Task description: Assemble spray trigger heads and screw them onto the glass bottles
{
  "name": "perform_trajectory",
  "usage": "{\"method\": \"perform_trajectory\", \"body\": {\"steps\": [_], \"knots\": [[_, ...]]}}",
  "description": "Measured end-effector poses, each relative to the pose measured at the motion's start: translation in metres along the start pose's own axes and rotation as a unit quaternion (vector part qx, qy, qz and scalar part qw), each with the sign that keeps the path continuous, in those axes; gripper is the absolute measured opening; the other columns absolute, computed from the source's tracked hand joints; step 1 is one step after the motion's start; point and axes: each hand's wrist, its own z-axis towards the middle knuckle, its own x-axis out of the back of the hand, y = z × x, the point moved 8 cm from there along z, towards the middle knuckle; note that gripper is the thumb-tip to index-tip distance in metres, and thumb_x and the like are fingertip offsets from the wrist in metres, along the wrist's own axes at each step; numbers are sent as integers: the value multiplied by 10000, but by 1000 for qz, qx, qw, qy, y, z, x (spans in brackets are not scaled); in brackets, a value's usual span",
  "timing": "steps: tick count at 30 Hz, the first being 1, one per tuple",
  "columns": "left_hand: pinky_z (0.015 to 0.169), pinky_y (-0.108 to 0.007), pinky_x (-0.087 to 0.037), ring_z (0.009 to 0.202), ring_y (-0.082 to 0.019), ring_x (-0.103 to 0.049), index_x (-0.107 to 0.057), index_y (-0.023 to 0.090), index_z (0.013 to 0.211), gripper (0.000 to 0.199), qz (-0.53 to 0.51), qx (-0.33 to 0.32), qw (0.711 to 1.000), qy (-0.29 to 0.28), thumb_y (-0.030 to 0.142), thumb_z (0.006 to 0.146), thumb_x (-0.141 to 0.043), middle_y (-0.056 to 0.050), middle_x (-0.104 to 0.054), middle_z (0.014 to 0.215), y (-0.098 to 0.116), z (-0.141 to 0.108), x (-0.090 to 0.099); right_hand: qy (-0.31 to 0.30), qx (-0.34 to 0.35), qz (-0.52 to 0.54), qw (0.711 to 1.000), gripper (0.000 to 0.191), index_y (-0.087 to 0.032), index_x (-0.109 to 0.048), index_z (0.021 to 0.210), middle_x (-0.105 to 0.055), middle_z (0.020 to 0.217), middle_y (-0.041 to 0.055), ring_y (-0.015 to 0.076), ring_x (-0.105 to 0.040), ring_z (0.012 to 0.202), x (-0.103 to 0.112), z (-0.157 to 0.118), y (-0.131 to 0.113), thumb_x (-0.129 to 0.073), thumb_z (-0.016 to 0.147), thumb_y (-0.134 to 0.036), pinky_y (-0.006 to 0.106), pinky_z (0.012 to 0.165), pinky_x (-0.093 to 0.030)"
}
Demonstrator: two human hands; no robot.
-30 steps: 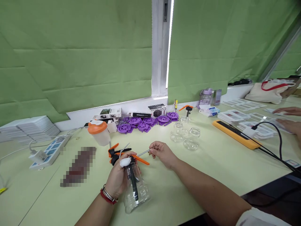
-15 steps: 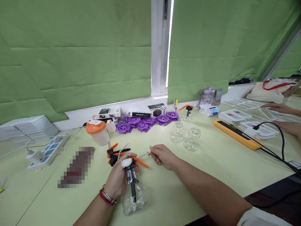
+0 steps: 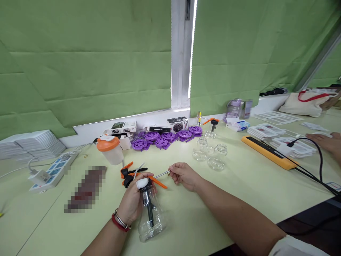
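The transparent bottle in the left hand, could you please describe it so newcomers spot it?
On the pale green table, find the left hand in front. It grips the transparent flared bottle with a black top; unlike the transparent jars behind, this one is held.

Dead ahead at 12 o'clock on my feed: white-and-black carton [image 3: 178, 125] reads "HOLDER", plus bigger "CU"; whatever follows the U, I can't confirm. At its 9 o'clock, narrow black box [image 3: 159, 130] has white lettering, too small for me. Card stack [image 3: 263, 131], carton's 3 o'clock: print unreadable here.
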Motion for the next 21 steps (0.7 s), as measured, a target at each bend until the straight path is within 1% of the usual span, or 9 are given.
{"method": "perform_trajectory", "body": {"steps": [2,3,6,10,13,15,18,21], "knots": [[528,-275,-445,594,-195,-624,-576,172,1026,305,0,3,1000,4,252,732,-594,-21,-622,686,0,-1,-1,1,-2,-11,1000,350,-143,-548,674,-551,560,-22,55,-414,417,-1,0,1,-722,652,-446,201,385,-300],[525,-277,-447,589,-196,-623,-575,168,1027,315,-3,5,1000,5,256,726,-598,-23,-621,681,0,-1,-1,1,10,-15,1000,338,-144,-557,689,-550,558,-26,58,-419,422,-2,0,-1,-731,644,-430,204,394,-311],[519,-279,-450,593,-199,-623,-575,158,1041,347,-24,8,1000,-1,263,712,-607,-32,-621,678,0,-2,-3,-1,69,-21,997,290,-147,-595,750,-580,598,-25,75,-477,486,-3,-1,-11,-755,615,-348,232,492,-398],[524,-275,-463,604,-193,-634,-584,164,1039,349,-62,20,998,5,263,706,-619,-36,-633,710,-1,-2,-1,5,121,-37,992,226,-150,-628,725,-603,628,-19,89,-529,568,-1,-3,-22,-756,597,-287,258,615,-434],[537,-287,-479,614,-200,-643,-592,170,1032,329,-84,36,996,6,288,725,-610,-39,-640,717,-3,-2,0,-6,132,-27,991,222,-157,-642,726,-614,647,-19,103,-559,612,-1,-4,-25,-772,582,-266,274,670,-452],[553,-299,-489,631,-205,-649,-589,178,1036,322,-97,40,995,4,287,734,-607,-39,-643,729,-4,-2,1,-17,134,-14,991,242,-158,-651,763,-621,656,-15,105,-570,615,-2,-4,-24,-777,597,-281,282,681,-462],[564,-301,-495,642,-204,-651,-589,176,1036,325,-99,34,994,2,277,729,-619,-39,-644,736,-4,-2,0,-19,111,3,994,293,-152,-652,807,-625,640,-4,107,-568,569,-3,-3,-19,-755,641,-370,287,626,-473],[539,-293,-491,618,-199,-645,-589,169,1025,338,-87,36,996,6,270,707,-642,-38,-640,731,-4,-2,-2,3,99,-11,995,316,-143,-647,767,-615,596,-7,107,-558,532,-3,-2,-18,-762,619,-398,291,594,-478]]}}
